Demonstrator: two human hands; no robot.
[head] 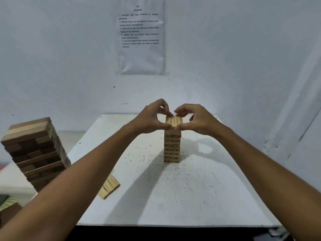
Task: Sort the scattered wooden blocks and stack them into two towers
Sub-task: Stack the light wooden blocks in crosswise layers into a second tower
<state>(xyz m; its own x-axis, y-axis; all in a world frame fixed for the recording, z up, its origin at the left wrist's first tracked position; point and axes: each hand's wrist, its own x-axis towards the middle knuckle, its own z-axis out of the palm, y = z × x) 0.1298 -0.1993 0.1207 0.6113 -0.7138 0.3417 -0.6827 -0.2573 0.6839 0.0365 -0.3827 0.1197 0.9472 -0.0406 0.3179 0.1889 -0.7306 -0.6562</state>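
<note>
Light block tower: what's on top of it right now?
The light tower's top layer shows blocks lying side by side, pinched by left hand and right hand. Thumbs cover the layer's near end.

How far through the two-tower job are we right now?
Mostly done. The dark tower stands complete-looking at the left. Both the left hand and right hand are squaring the top layer of the light tower. Left: a few light blocks lying on the white table.
</note>
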